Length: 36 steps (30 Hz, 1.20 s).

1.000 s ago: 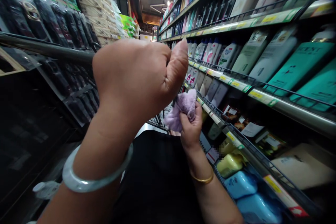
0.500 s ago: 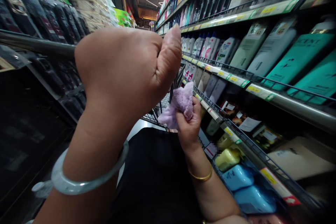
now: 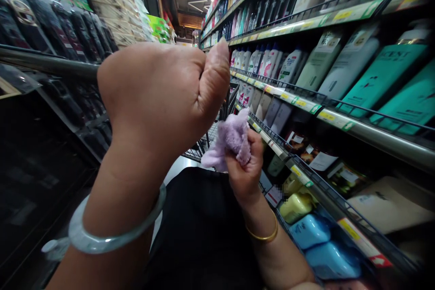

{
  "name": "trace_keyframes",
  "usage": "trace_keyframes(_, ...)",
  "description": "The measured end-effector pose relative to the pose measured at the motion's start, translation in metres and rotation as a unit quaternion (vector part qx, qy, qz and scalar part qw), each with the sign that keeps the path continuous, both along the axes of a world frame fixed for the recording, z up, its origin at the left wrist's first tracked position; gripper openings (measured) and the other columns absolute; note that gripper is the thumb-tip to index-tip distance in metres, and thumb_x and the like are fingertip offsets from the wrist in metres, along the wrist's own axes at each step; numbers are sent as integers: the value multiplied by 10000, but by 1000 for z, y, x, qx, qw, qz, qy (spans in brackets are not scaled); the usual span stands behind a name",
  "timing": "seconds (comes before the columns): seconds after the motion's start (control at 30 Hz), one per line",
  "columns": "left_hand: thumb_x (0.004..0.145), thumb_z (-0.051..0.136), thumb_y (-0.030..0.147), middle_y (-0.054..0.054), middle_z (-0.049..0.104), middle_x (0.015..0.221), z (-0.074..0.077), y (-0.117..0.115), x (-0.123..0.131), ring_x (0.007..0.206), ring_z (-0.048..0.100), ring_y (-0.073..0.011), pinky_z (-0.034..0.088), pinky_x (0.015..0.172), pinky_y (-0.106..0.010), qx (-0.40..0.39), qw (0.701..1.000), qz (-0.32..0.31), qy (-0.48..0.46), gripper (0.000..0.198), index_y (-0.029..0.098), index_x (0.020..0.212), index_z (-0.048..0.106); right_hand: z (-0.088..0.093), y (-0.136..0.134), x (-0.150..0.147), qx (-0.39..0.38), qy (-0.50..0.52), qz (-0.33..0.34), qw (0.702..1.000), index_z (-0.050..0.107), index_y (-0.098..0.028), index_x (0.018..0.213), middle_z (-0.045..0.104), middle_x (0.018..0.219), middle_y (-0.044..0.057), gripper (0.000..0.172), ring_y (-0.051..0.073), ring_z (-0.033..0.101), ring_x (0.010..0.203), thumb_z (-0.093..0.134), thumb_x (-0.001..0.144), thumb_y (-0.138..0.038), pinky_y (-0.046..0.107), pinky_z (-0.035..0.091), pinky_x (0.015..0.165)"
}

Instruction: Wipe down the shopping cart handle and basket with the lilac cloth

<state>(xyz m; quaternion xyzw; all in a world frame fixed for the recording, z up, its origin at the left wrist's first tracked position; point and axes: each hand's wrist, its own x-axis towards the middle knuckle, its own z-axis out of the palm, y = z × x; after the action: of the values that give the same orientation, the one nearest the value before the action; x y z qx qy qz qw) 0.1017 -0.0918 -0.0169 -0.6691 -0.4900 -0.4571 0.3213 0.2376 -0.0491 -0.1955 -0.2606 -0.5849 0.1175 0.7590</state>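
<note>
My left hand (image 3: pixel 159 86) is raised large in front of the camera, its back toward me and the wrist bent. Its thumb points up and the fingers are hidden behind the hand; a pale bangle (image 3: pixel 102 240) circles the wrist. Lower and to the right, my right hand (image 3: pixel 246 167) is closed on a crumpled lilac cloth (image 3: pixel 234 136), whose loose end hangs out to the left. A gold bracelet (image 3: pixel 265 235) is on the right wrist.
Shelves of bottles run along the right, with teal bottles (image 3: pixel 384 81) near and blue bottles (image 3: pixel 333 258) low down. A wire cart (image 3: pixel 195 152) stands ahead, beyond the hands. At left, a metal bar (image 3: pixel 50 63) crosses before packaged goods (image 3: pixel 71 27).
My left hand has shifted slightly down and left in view. The lilac cloth has changed its folds a little, and my right hand has moved slightly down with it.
</note>
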Motion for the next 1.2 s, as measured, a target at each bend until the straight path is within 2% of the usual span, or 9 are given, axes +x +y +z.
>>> trace_keyframes(0.07, 1039, 159, 577, -16, 233, 611, 0, 0, 0, 553, 163, -174, 94, 686, -393, -2, 1000, -2, 2, 632, 236, 621, 488, -4, 4, -4, -3, -3, 22, 1000, 649, -281, 1267, 724, 1220, 24, 516, 197, 699, 1155, 699, 777, -129, 371, 554, 1105)
trace_keyframes(0.27, 1023, 147, 586, -36, 284, 599, 4, -2, 0, 577, 221, -205, 98, 650, -377, -25, 999, 10, 20, 607, 249, 598, 419, -31, 43, -10, -219, 173, 80, 957, 634, -214, 1279, 739, 1176, 43, 490, 183, 703, 1021, 667, 790, -233, 389, 586, 1025)
trace_keyframes(0.33, 1030, 142, 573, -41, 304, 609, 5, -3, 0, 585, 242, -208, 101, 654, -380, -37, 999, 3, 18, 615, 247, 605, 445, -23, 34, -8, -191, 159, 52, 967, 647, -211, 1257, 736, 1168, 42, 466, 182, 701, 1021, 664, 791, -219, 398, 578, 1037)
trace_keyframes(0.5, 986, 184, 612, -45, 279, 573, 5, -2, 1, 556, 205, -220, 102, 658, -397, -38, 999, 12, -4, 603, 259, 616, 504, 0, 8, -2, -20, 54, -21, 998, 658, -255, 1256, 715, 1258, 53, 468, 200, 686, 1190, 721, 796, -199, 385, 549, 1104)
trace_keyframes(0.57, 983, 173, 622, -50, 287, 569, 4, -2, 2, 557, 217, -229, 103, 661, -397, -36, 999, 10, -4, 619, 266, 619, 525, -7, 19, -2, -36, 67, -24, 997, 639, -253, 1280, 707, 1270, 62, 500, 207, 679, 1208, 707, 786, -210, 401, 534, 1129)
trace_keyframes(0.73, 1015, 160, 604, -47, 321, 587, 6, -4, 1, 590, 237, -215, 106, 664, -394, -52, 999, 0, 3, 635, 252, 605, 493, -25, 46, -1, -205, 140, 18, 969, 614, -195, 1298, 714, 1224, 82, 521, 222, 691, 1135, 638, 781, -257, 464, 535, 1120)
trace_keyframes(0.97, 1009, 229, 557, -30, 247, 577, 2, -3, 2, 569, 195, -191, 98, 657, -393, -11, 1000, -7, -1, 577, 241, 576, 443, -5, 15, 1, -20, 24, -20, 999, 666, -258, 1233, 709, 1261, 44, 455, 203, 670, 1199, 699, 787, -174, 394, 516, 1138)
trace_keyframes(1.13, 1038, 184, 531, -30, 280, 622, 4, -6, 3, 571, 235, -179, 107, 680, -393, -40, 999, 8, 14, 615, 230, 623, 524, -17, 35, 0, -179, 110, 42, 977, 621, -216, 1304, 731, 1183, 47, 489, 185, 692, 1044, 667, 817, -228, 388, 567, 1031)
trace_keyframes(1.2, 1028, 182, 549, -38, 292, 613, 5, -6, 3, 570, 246, -190, 110, 666, -397, -51, 999, 13, 16, 613, 235, 623, 518, -9, 28, 1, -163, 104, 35, 980, 622, -225, 1325, 731, 1207, 47, 502, 186, 697, 1068, 660, 824, -211, 390, 565, 1049)
